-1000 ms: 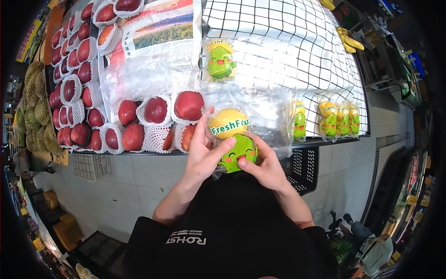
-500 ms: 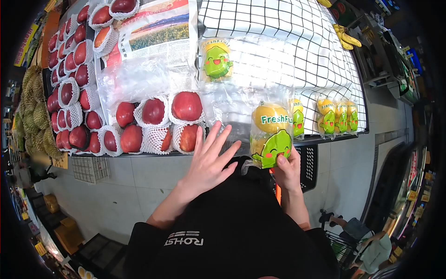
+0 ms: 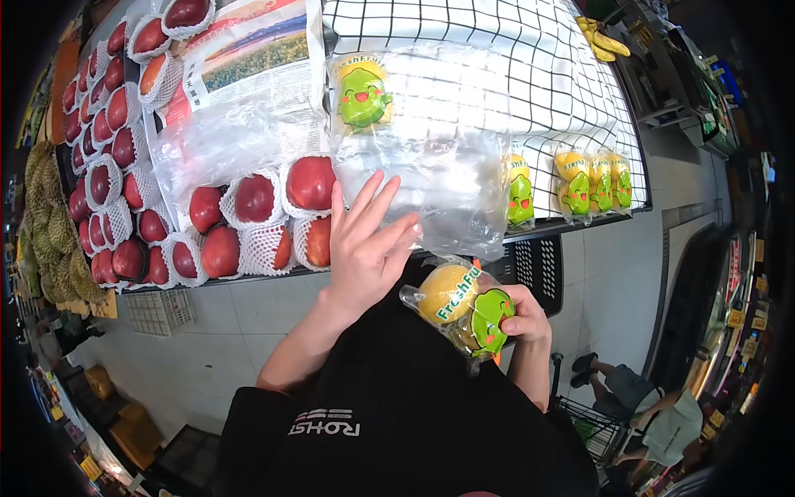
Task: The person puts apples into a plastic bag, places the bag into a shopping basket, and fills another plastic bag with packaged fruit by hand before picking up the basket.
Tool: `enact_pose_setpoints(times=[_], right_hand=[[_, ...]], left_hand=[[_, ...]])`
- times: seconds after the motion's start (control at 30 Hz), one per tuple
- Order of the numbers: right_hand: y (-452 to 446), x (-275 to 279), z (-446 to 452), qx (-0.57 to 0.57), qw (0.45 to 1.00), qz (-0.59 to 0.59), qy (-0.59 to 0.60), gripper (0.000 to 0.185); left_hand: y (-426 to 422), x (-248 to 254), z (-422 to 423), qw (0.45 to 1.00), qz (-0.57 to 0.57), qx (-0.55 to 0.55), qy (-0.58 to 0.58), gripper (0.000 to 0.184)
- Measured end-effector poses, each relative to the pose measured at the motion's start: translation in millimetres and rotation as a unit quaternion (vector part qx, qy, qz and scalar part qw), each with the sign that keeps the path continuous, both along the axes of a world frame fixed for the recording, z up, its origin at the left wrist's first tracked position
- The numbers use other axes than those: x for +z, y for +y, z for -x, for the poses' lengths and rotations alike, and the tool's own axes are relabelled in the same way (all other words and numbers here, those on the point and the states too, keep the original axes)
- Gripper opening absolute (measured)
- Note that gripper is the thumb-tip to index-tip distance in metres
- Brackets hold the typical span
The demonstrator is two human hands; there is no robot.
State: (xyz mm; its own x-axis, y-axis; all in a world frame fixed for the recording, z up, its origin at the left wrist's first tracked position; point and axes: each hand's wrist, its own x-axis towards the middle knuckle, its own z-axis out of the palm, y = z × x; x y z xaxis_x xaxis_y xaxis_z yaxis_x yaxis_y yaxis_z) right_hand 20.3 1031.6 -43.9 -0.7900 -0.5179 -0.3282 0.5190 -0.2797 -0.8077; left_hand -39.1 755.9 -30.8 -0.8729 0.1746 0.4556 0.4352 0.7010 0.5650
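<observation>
In my right hand (image 3: 527,319), thumb in front, is a clear "FreshFruit" bag of yellow fruit (image 3: 448,293) with a green cartoon print. The bag is tilted, in front of my black shirt below the table edge. My left hand (image 3: 363,253) is held open with fingers spread, holding nothing. Its fingertips are over or against the edge of a stack of flat clear plastic bags (image 3: 451,157); I cannot tell if they touch. On that stack's upper left shows another green cartoon print (image 3: 363,98). Wrapped red apples (image 3: 310,183) are just left of this hand.
Several packed fruit bags (image 3: 577,186) stand along the table's right front edge on a checked cloth (image 3: 431,21). A newspaper (image 3: 248,74) and crumpled clear plastic (image 3: 219,141) lie behind the apples. Durians (image 3: 51,224) are far left, bananas (image 3: 603,41) back right. A person (image 3: 662,418) with a cart is lower right.
My right hand has brought the fruit bag down towards my body and tipped it from upright to slanted. The left hand stays spread, shifted slightly left. The view has shifted a little.
</observation>
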Motion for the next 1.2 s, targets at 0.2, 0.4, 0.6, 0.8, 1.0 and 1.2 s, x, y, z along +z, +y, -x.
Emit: enact_pose_setpoints(times=[0.2,0.4,0.6,0.8,1.0,1.2], right_hand=[[-17.3,-3.4,15.0,0.08,0.996,0.032,-0.026,0.054],[-56.5,-5.0,27.8,-0.204,0.979,0.018,0.007,0.041],[-45.1,-12.2,39.5,-0.233,0.957,0.171,-0.018,0.05],[-47.9,-17.2,54.8,-0.122,0.968,0.22,0.005,0.046],[-102.1,37.5,102.0,-0.228,0.972,-0.016,-0.045,0.04],[-108.9,17.2,169.7,-0.199,0.921,-0.298,0.151,0.044]], left_hand=[[-0.4,34.5,13.0,0.997,-0.047,-0.062,-0.027,0.019],[-13.4,31.3,-1.4,0.994,-0.037,-0.1,-0.028,0.026],[-27.0,24.0,-8.5,0.994,-0.014,-0.108,-0.003,0.032],[-15.1,25.3,-9.4,0.991,-0.057,-0.123,0.001,0.035],[-12.0,34.4,-3.3,0.988,-0.08,-0.132,0.002,0.038],[-15.1,24.5,-8.1,0.982,-0.078,-0.168,-0.032,0.039]])
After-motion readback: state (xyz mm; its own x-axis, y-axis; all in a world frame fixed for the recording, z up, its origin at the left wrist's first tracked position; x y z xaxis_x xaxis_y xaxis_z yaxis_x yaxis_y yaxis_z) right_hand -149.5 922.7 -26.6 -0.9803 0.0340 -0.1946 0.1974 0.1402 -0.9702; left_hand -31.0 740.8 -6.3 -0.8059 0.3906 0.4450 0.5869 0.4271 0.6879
